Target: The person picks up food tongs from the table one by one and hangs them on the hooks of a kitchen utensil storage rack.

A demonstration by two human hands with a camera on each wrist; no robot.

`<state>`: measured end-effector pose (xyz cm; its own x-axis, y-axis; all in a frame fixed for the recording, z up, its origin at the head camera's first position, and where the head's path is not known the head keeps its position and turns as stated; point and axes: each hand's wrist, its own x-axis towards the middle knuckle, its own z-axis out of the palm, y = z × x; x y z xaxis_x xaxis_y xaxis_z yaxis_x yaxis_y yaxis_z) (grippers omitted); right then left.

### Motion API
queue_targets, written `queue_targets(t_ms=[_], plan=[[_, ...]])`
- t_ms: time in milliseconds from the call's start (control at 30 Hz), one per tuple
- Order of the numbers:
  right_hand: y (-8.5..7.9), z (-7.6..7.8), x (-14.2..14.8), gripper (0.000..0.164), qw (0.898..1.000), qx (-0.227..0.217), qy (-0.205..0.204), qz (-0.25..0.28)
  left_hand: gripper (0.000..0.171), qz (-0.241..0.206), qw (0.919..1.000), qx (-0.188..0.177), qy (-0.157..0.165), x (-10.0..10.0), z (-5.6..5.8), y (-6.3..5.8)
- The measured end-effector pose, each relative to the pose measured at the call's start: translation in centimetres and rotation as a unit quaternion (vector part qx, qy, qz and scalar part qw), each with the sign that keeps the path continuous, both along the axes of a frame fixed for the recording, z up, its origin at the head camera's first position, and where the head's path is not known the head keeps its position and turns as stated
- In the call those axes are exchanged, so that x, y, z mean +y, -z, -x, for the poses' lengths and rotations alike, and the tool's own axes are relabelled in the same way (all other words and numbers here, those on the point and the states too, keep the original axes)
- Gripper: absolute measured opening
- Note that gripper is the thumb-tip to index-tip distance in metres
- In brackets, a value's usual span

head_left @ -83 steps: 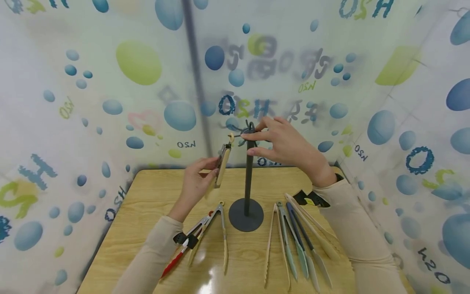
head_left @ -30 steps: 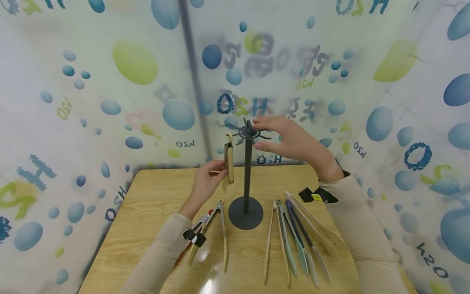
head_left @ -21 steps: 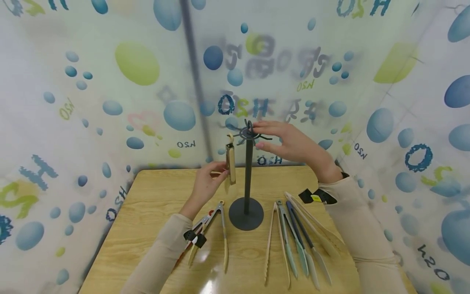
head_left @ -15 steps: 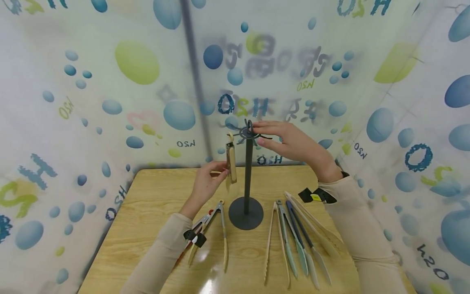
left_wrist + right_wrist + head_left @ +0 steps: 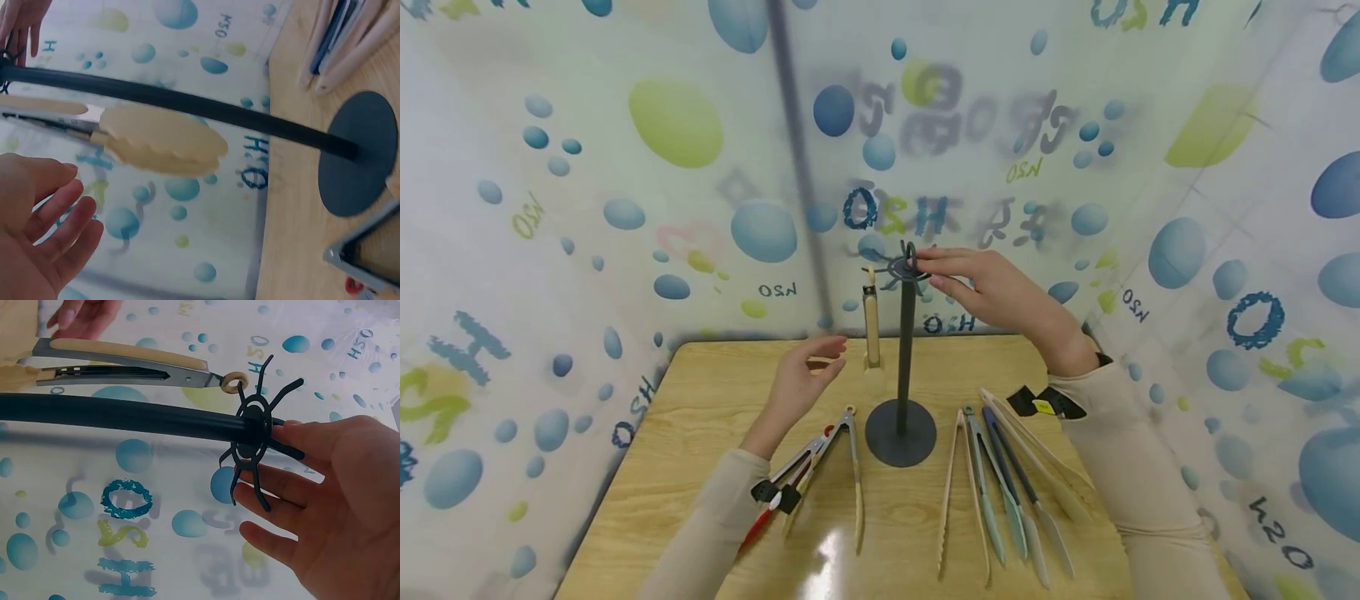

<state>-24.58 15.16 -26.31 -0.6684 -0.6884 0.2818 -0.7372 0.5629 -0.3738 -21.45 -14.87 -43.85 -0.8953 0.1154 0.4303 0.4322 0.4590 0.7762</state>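
Left hand (image 5: 797, 381) is hovering empty, fingers loose, beside the hanging tongs (image 5: 871, 325); right hand (image 5: 992, 287) is resting relaxed fingers on the stand (image 5: 906, 358), ideally steadying it gently.

– Bare parts?
– Left hand (image 5: 796, 380), right hand (image 5: 1003, 290).
– Clothing?
– Left sleeve (image 5: 711, 525): long, beige, plain. Right sleeve (image 5: 1127, 467): matching, with a crosswise crease (image 5: 1165, 529).
– Equipment?
– Left wrist unit (image 5: 789, 499): black, angular, blocky. Right wrist unit (image 5: 1067, 402): likewise black, bearing a small yellow patch (image 5: 1043, 407); any lettering on it too small to read.
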Motion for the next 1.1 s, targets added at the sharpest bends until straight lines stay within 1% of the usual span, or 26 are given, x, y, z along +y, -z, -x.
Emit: queue_targets(t_ms=[100,200,267,333,400,500,567,600,667,733,833,967,1100], plan=[[-0.2,-0.2,0.0,0.041,1.000,-0.010,0.000,-0.004,0.031,0.026,0.9994,-0.016,-0.016,-1.5,-0.9,0.8],[-0.4,-0.3,0.1,0.042,0.999,-0.031,0.000,-0.010,0.030,0.058,0.9975,-0.037,-0.019,-2.9,-1.9,2.0],[-0.6,-0.3,0.2,0.043,0.999,-0.047,0.000,-0.019,0.030,0.084,0.9947,-0.056,-0.018,-3.7,-2.7,3.0],[-0.9,-0.3,0.3,0.045,0.998,-0.062,-0.003,-0.034,0.030,0.114,0.9900,-0.080,-0.022,-4.4,-3.3,4.0],[-1.2,-0.2,0.3,0.046,0.996,-0.071,-0.013,-0.052,0.030,0.155,0.9818,-0.106,-0.032,-5.0,-4.0,5.1],[-1.8,-0.1,0.2,0.048,0.994,-0.082,-0.030,-0.072,0.032,0.216,0.9648,-0.144,-0.045,-5.6,-5.0,6.6],[-2.0,0.0,0.2,0.049,0.992,-0.088,-0.036,-0.079,0.034,0.245,0.9531,-0.170,-0.052,-6.0,-5.6,7.5],[-2.1,0.1,0.2,0.049,0.992,-0.090,-0.038,-0.079,0.035,0.254,0.9483,-0.183,-0.054,-6.1,-5.9,7.8],[-2.2,0.2,0.2,0.049,0.992,-0.095,-0.040,-0.078,0.038,0.264,0.9412,-0.203,-0.056,-6.4,-6.4,8.6],[-2.3,0.2,0.3,0.050,0.991,-0.098,-0.044,-0.078,0.039,0.270,0.9364,-0.217,-0.055,-6.6,-6.8,9.3],[-2.4,0.2,0.4,0.050,0.991,-0.094,-0.051,-0.082,0.041,0.284,0.9308,-0.225,-0.050,-6.8,-7.2,10.4],[-2.7,0.4,0.7,0.050,0.991,-0.083,-0.054,-0.092,0.042,0.298,0.9264,-0.224,-0.051,-6.8,-7.5,11.5],[-2.9,0.4,0.8,0.050,0.990,-0.084,-0.050,-0.102,0.041,0.301,0.9260,-0.221,-0.057,-6.6,-7.8,11.8]])
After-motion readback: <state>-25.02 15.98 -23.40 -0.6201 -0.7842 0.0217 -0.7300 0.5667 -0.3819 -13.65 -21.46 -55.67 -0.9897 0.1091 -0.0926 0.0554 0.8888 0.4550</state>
